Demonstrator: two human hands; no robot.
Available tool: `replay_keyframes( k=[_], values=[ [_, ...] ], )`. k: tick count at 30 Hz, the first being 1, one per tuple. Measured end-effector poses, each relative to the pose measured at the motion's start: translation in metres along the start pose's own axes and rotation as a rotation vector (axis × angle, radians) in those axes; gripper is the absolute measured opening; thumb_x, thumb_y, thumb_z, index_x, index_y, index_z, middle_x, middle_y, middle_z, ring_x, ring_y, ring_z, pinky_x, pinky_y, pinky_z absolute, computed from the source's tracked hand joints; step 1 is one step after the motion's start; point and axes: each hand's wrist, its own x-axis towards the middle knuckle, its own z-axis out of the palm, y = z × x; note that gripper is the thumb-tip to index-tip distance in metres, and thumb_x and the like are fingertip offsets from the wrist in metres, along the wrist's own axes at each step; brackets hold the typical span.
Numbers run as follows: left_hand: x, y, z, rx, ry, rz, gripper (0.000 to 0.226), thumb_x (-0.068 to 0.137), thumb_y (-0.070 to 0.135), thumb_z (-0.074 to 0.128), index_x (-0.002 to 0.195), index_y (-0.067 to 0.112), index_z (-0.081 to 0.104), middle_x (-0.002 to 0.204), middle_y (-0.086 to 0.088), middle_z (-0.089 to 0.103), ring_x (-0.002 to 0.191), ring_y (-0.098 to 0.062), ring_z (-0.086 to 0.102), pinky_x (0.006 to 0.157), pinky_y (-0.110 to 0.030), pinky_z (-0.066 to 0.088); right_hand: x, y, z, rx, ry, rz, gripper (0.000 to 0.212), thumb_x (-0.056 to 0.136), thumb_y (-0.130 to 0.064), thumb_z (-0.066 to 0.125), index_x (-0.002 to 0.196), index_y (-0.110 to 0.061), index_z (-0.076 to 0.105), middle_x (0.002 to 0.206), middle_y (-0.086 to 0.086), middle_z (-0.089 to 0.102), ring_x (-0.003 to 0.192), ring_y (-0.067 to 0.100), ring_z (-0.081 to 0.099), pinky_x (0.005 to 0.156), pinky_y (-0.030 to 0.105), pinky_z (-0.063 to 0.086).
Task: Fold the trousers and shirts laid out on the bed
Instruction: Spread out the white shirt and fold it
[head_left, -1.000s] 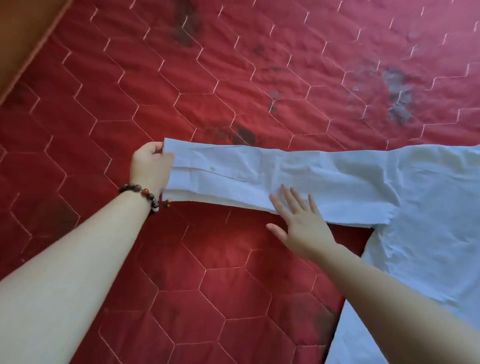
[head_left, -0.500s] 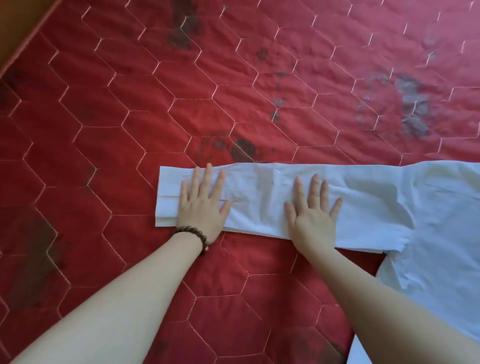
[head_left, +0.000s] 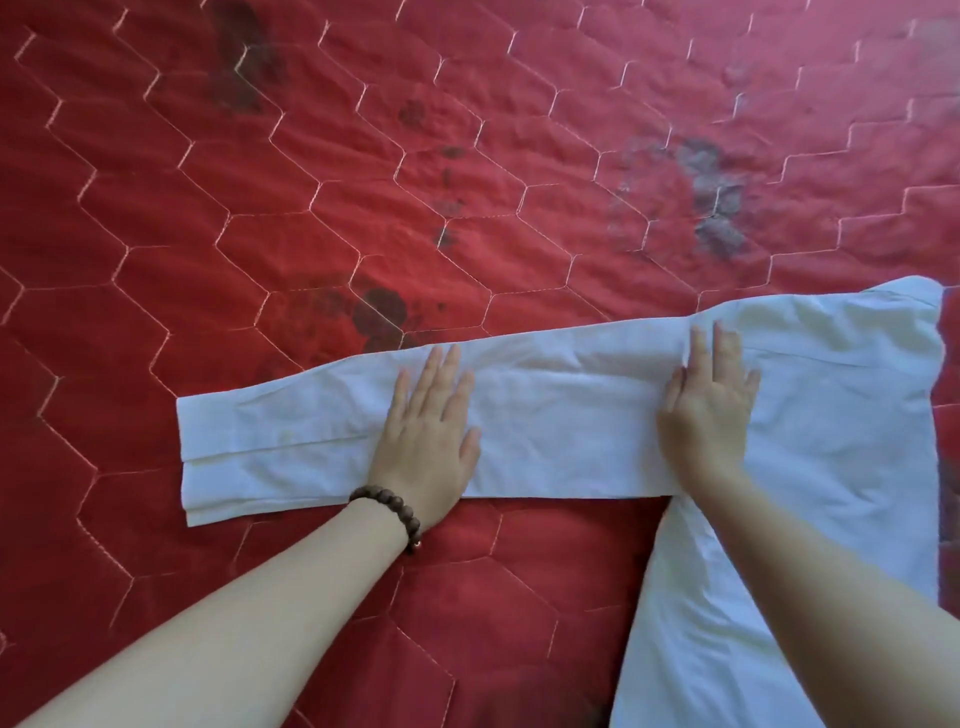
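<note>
Both hands flat on white shirt sleeves, fingers straight, nothing grasped.
Left hand (head_left: 428, 431), beaded bracelet (head_left: 390, 506) at the wrist, presses mid-sleeve; right hand (head_left: 709, 410) presses near the shoulder. White shirt (head_left: 841, 415) lies on the red quilted bedspread (head_left: 363, 182), stacked sleeves (head_left: 561, 431) stretched leftward, cuffs (head_left: 228, 457) at the far left end.

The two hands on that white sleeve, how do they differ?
The left hand wears a brown bead bracelet; the right hand has a bare wrist. The left hand lies toward the cuff end of the white shirt's sleeve, the right hand near the shoulder. Both press flat, fingers straight, on the sleeve over the red quilt.
</note>
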Motion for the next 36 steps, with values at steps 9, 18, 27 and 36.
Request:
replay_keyframes(
  k=[9,18,27,36],
  values=[
    [0.032,0.057,0.044,0.189,-0.137,0.028,0.066,0.093,0.059,0.008,0.146,0.036,-0.023,0.158,0.003,-0.025,0.146,-0.024,-0.021,0.113,-0.054,-0.016,-0.014,0.019,0.019,-0.197,-0.102,-0.065,0.059,0.098,-0.051,0.024,0.151,-0.042,0.001,0.163,-0.001,0.002,0.149,0.023,-0.006,0.117,0.052,-0.009],
    [-0.018,-0.009,0.032,0.204,-0.077,-0.215,0.070,0.089,0.063,-0.001,0.151,0.031,-0.010,0.161,-0.003,-0.012,0.148,-0.024,-0.012,0.118,-0.053,-0.005,-0.035,-0.012,0.029,-0.285,-0.151,-0.149,0.070,0.095,-0.056,0.010,0.153,-0.021,-0.008,0.161,0.002,-0.014,0.148,0.020,-0.014,0.115,0.059,-0.010],
    [-0.064,-0.072,0.020,0.130,-0.044,-0.306,0.074,0.088,0.063,0.002,0.146,0.026,-0.024,0.159,-0.008,-0.017,0.147,-0.022,-0.017,0.119,-0.044,-0.007,-0.093,-0.131,0.068,-0.216,-0.207,-0.418,0.073,0.095,-0.058,0.012,0.153,-0.016,-0.002,0.162,0.005,-0.010,0.146,0.018,-0.018,0.114,0.056,-0.015],
    [-0.114,-0.149,-0.002,0.225,-0.057,-0.184,0.087,0.084,0.071,0.035,0.151,0.017,0.020,0.157,-0.015,0.019,0.147,-0.026,0.017,0.116,-0.054,0.021,-0.133,-0.205,0.103,-0.263,-0.221,-0.551,0.068,0.098,-0.056,0.013,0.155,-0.022,0.003,0.163,0.002,-0.004,0.148,0.020,-0.014,0.117,0.056,-0.006]
  ],
)
